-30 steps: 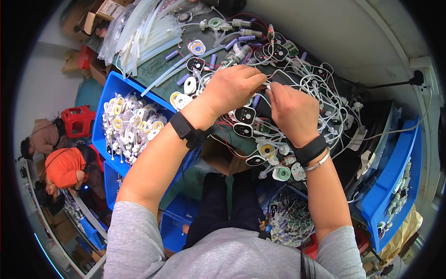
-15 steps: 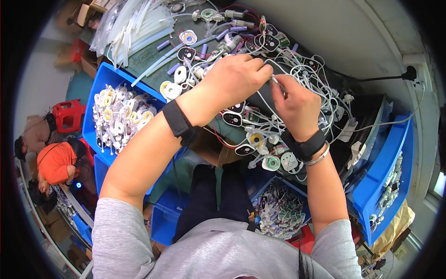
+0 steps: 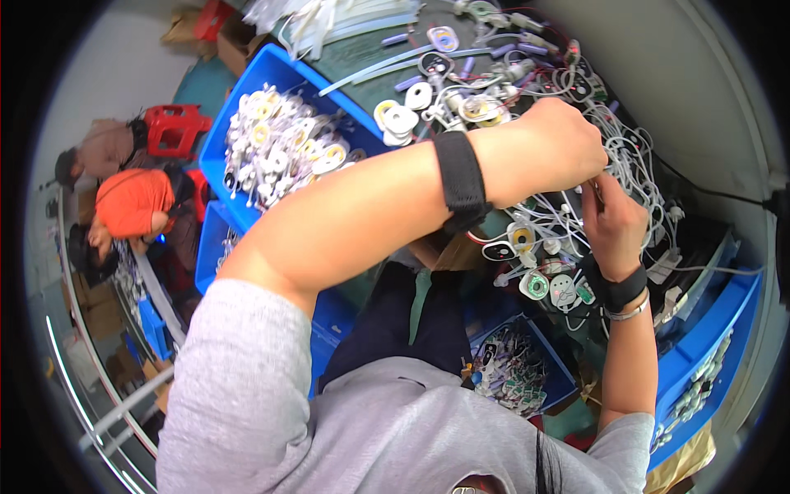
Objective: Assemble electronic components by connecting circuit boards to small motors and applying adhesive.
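Cables (image 3: 638,169) cover the far right of the worktable (image 3: 362,58) in a white tangle, and both hands meet at its near edge. The left hand (image 3: 551,148) reaches across with fingers curled shut on a strand; the right hand (image 3: 613,218) comes up from below, its fingertips pinched on the same strand just beside the left thumb. What they grip is a thin white wire (image 3: 594,183), mostly hidden between the knuckles.

As a judgement, the main risk is the tangle: the wire runs off into the loops behind, so a firm pull could snag neighbouring strands, drag a whole clump toward the table edge, or strain the joint where the wire meets its small part. A second risk is the row of small round parts (image 3: 535,280) under the right wrist; a sweep of the forearm could knock them into the blue bin (image 3: 547,375) below.

The blue tray (image 3: 222,156) of white pieces to the left sits well apart from the hands and looks safe from any of this.

The short visible stretch of wire appears to run nearly upright in the picture, from the right fingertips up and away toward the tangle. Which end leads cannot be told.
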`<state>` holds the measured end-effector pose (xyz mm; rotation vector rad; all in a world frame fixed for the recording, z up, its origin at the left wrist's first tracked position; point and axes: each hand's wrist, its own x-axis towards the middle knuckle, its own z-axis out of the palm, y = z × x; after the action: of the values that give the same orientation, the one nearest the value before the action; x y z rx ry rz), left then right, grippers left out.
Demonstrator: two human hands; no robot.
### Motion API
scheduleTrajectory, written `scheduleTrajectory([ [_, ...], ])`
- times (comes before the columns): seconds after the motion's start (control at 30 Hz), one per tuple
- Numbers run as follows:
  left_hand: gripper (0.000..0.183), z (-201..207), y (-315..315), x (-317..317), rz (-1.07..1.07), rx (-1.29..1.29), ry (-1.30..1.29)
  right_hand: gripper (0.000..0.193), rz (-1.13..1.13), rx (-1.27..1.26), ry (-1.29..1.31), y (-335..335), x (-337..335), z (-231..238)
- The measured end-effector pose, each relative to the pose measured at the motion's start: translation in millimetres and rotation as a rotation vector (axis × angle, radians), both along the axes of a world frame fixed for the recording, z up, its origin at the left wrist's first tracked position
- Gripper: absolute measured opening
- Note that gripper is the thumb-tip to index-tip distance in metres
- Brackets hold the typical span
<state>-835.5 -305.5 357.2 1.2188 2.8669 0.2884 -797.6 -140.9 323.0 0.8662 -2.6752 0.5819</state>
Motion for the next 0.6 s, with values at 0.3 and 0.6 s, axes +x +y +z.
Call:
scheduleTrajectory([
  [0.3,0.032,-7,-27,-7,-0.009,0.569,-0.831,0.011,-0.047,-0.631,-0.766,1,-2,22],
  [0.6,0.022,0,-54,30,0.381,0.739,-1.182,0.012,-0.334,-0.920,-0.917,58,-7,26],
])
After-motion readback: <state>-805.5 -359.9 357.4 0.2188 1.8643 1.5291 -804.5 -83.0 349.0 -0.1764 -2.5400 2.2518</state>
